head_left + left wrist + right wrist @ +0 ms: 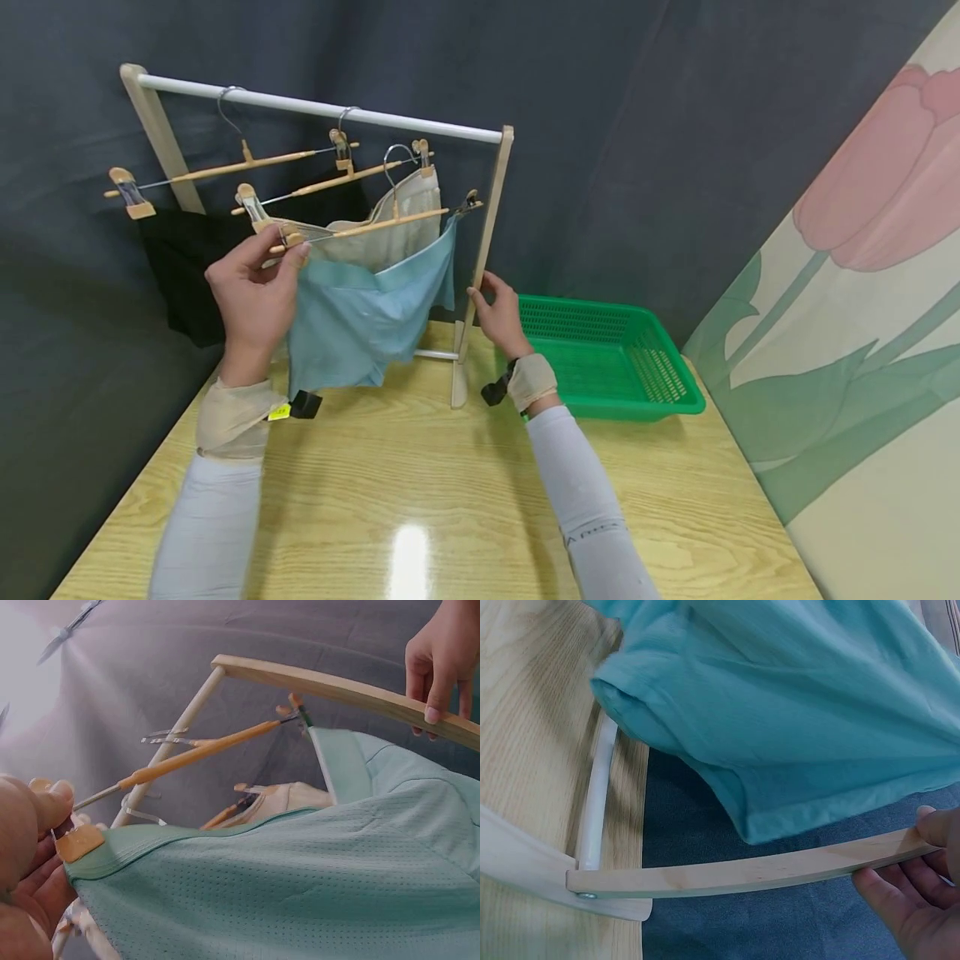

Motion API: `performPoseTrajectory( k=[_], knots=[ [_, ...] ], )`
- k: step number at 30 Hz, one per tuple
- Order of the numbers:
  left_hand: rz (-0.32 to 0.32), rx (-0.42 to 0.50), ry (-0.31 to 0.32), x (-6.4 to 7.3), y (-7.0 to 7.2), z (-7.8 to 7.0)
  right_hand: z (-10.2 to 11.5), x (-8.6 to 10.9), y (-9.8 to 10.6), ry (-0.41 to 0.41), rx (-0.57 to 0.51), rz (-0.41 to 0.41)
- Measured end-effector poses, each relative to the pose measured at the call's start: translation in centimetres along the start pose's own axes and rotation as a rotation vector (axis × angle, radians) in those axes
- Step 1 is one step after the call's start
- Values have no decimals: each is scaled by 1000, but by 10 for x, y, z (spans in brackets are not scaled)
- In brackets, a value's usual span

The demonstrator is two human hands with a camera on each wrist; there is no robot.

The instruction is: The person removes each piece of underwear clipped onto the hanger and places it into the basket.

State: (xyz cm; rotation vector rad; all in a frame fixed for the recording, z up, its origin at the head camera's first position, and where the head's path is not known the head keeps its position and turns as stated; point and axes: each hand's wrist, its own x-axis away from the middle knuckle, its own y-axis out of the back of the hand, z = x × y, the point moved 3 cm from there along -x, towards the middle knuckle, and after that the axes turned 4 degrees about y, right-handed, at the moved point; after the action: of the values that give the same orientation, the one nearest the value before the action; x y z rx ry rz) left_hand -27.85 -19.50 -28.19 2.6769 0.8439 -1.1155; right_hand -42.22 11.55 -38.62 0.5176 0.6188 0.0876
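My left hand (255, 292) pinches the left clip (80, 841) of a wood-and-metal clip hanger (390, 223). Light blue shorts (360, 300) hang from this hanger, their waistband caught in the clips at both ends. The hanger's hook goes up toward the white rail (315, 107) of a small clothes rack; whether it sits on the rail I cannot tell. My right hand (501, 315) holds the rack's right wooden post (765, 874) between thumb and fingers. Behind the blue shorts hang a beige garment (408, 208) and, further left, a black garment (180, 267), each on its own clip hanger.
A green plastic basket (678, 407) stands on the wooden table (360, 500), right of the rack. Dark grey cloth (637, 150) forms the backdrop behind. At the right is a wall panel (847, 333) with a painted tulip.
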Motion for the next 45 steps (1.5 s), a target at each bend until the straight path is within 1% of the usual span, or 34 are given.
performPoseTrajectory(
  k=[5,9,12,17,21,23,25,27,29,30,32,34,36,38,40,41,43,45],
  knots=[
    [7,43,15,9,10,11,2,-1,0,-17,-5,-2],
    [6,52,24,17,18,21,2,-1,1,-36,10,3],
    [-3,54,45,23,24,29,1,0,1,-43,22,8],
    [-10,102,85,32,34,39,1,2,0,-39,35,2],
    [12,150,92,38,40,44,1,6,1,-29,34,-6],
    [30,200,89,41,41,47,2,10,3,-25,14,-17],
    [49,218,85,44,43,49,4,17,6,-17,-20,-42],
    [64,252,88,47,44,52,7,24,10,2,-49,-90],
    [82,289,92,50,44,54,13,32,16,42,-87,-173],
    [93,292,91,51,43,55,17,36,18,67,-106,-224],
    [117,332,95,55,41,57,25,44,25,126,-127,-331],
    [147,335,100,58,38,59,34,51,31,194,-148,-418],
    [168,310,111,61,36,59,44,57,36,260,-142,-464],
    [182,310,125,65,33,60,56,63,40,331,-121,-474],
    [204,338,130,68,29,61,70,67,43,402,-81,-460],
    [218,341,122,69,26,61,77,70,44,434,-51,-447],
    [251,378,108,71,21,61,90,74,44,489,16,-404],
    [288,415,91,73,14,60,100,77,43,522,100,-346]
  ],
)
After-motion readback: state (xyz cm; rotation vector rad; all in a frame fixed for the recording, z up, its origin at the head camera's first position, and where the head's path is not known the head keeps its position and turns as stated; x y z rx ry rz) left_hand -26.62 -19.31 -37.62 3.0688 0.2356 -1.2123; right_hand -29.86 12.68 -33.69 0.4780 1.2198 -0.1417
